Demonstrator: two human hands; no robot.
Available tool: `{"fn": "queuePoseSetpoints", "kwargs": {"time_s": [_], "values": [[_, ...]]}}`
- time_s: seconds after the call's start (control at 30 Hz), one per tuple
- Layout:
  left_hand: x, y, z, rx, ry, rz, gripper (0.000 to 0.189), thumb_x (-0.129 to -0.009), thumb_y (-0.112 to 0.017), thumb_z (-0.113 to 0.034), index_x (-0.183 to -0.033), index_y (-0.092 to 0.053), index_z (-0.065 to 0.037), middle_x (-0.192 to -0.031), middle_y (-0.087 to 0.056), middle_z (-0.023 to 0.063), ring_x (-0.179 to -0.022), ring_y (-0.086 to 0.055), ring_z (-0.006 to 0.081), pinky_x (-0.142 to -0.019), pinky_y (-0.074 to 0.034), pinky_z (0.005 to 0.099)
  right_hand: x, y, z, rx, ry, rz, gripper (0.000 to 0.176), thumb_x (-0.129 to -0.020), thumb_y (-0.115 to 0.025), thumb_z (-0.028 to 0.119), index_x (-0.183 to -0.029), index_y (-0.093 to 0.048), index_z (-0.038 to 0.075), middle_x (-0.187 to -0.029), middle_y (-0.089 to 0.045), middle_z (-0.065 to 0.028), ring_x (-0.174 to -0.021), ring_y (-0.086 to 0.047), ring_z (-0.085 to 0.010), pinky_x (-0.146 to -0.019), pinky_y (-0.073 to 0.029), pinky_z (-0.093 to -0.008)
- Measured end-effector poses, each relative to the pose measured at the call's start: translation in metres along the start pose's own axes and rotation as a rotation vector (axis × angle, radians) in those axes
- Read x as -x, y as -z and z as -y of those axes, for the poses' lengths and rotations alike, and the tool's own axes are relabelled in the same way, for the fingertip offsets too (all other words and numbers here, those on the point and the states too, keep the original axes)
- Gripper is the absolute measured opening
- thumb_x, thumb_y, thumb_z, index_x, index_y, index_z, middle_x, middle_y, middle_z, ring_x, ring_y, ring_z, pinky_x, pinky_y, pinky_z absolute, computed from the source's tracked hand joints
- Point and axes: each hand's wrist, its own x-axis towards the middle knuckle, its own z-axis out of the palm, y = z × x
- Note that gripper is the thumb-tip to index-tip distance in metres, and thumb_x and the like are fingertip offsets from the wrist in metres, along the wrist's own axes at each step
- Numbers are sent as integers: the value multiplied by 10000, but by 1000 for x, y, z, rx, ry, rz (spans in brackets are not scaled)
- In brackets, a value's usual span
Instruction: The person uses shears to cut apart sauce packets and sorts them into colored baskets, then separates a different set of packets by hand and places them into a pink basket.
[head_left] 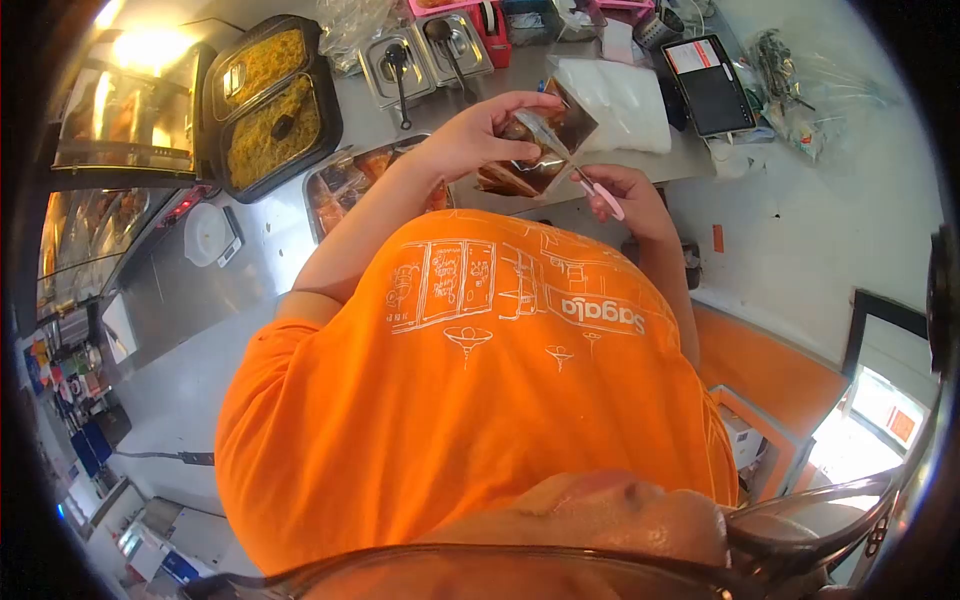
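My left hand [488, 136] gripped a pouch [548, 168] above the desk's [690, 158] front edge; my right hand [635, 192] grasped pink-handled scissors [606, 201], blades at the pouch. A narrow desk strip separated that edge from a white bag [618, 108]. My orange shirt [490, 420] read "Sagala".

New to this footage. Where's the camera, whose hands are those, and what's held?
No robot here: just a person's bare hands. The single picture comes from a camera on that person's head, looking down, so their orange shirt fills the middle. The left hand holds a shiny pack; the right hand holds pink-handled scissors, blades toward the pack. On the counter are a black container of yellow food and steel pans with black ladles; white plastic and a tablet lie farther right.
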Motion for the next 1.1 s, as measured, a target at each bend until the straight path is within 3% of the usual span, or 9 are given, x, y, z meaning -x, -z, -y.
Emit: {"fn": "queuePoseSetpoints", "kwargs": {"time_s": [0.2,0.33,0.43,0.53,0.73,0.83,0.93,1.03,1.1], "values": [[-4,-5,6,244,96,9,582,-856,-622,53,-1397,-433,-45,-1356,-524,70,-1160,-548,133,-972,-466,291,-12,-2,-12,-82,7,-35,381,-827,-720,112,-1188,-634,25,-836,-621,13,-676,-554,-51,-581,-458,-205],[-8,-2,7,206,132,10,584,-861,-621,41,-1404,-423,-45,-1340,-534,71,-1167,-546,141,-994,-456,301,-26,-1,-28,-110,95,-12,411,-856,-691,112,-1240,-585,11,-849,-624,-9,-692,-572,-77,-597,-479,-226],[-13,0,15,122,82,22,608,-858,-625,35,-1418,-404,-47,-1346,-527,73,-1178,-541,150,-1009,-442,299,-43,-2,-33,-57,47,-54,422,-887,-643,88,-1287,-540,1,-878,-650,-41,-711,-592,-101,-619,-495,-240],[-22,9,19,162,-18,-58,626,-855,-631,28,-1427,-388,-41,-1367,-506,77,-1186,-537,170,-1026,-422,298,-49,-15,-27,-97,118,-174,302,-884,-612,66,-1180,-606,8,-812,-600,-15,-687,-564,-93,-620,-479,-237],[-27,20,16,110,91,-20,618,-865,-621,25,-1430,-374,-22,-1349,-529,81,-1186,-540,178,-1048,-409,307,-61,-11,-40,-74,103,-133,326,-892,-614,89,-1205,-593,2,-828,-609,-21,-709,-573,-102,-634,-486,-243],[-23,18,11,214,215,11,572,-851,-645,13,-1383,-438,-22,-1250,-568,74,-1110,-557,121,-925,-474,277,-66,-15,-35,-96,145,-118,332,-891,-623,103,-1208,-594,8,-818,-607,-17,-701,-572,-102,-629,-486,-243],[-23,21,17,222,197,15,574,-841,-666,-3,-1375,-456,-28,-1214,-582,67,-1073,-571,115,-894,-482,266,-69,-12,-25,-41,153,-90,309,-894,-626,112,-1181,-600,1,-864,-617,-29,-699,-570,-101,-611,-486,-245],[-27,21,34,88,178,33,596,-862,-653,-8,-1409,-418,-22,-1290,-560,62,-1129,-562,139,-948,-469,267,-76,-8,-28,-116,204,-167,317,-906,-614,125,-1194,-568,0,-986,-618,-46,-782,-577,-103,-677,-484,-238],[-27,20,38,75,143,-91,569,-861,-663,-18,-1388,-446,-27,-1242,-573,47,-1068,-576,134,-915,-481,264,-76,-8,-31,-198,312,-174,366,-891,-629,87,-1233,-524,10,-1082,-604,-62,-875,-575,-111,-758,-478,-246]]}}
